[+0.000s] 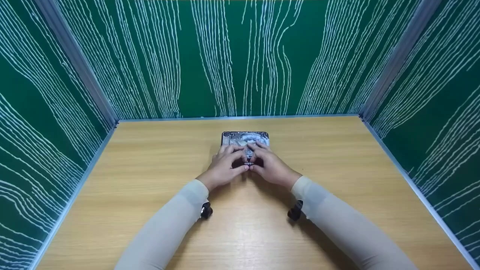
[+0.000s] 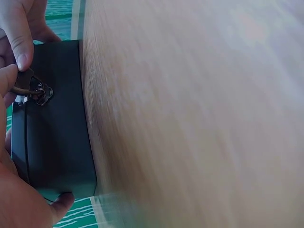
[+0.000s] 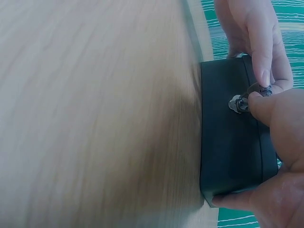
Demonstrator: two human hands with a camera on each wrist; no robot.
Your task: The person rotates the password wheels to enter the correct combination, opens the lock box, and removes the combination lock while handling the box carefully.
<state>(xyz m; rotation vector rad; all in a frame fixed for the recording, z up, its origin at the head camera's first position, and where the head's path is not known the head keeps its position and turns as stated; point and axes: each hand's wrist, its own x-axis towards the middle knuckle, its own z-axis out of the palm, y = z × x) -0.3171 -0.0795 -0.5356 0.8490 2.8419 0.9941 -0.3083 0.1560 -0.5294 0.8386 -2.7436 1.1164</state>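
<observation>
A dark box (image 1: 245,138) with a patterned top lies at the far middle of the table, its plain front facing me. A metal clasp (image 2: 45,94) sits on that front, with a small padlock (image 3: 266,90) hanging at it. My left hand (image 1: 223,167) pinches the padlock from the left, and one finger (image 2: 61,202) rests along the box's side. My right hand (image 1: 272,167) pinches it from the right, thumb tip close to the left one, another finger (image 3: 232,200) against the box's other side. Fingers hide much of the padlock.
The wooden table (image 1: 240,225) is bounded at the back and sides by green panels (image 1: 258,56) with white wavy lines. Metal posts (image 1: 80,63) stand at the back corners. Each wrist wears a small black camera (image 1: 206,210).
</observation>
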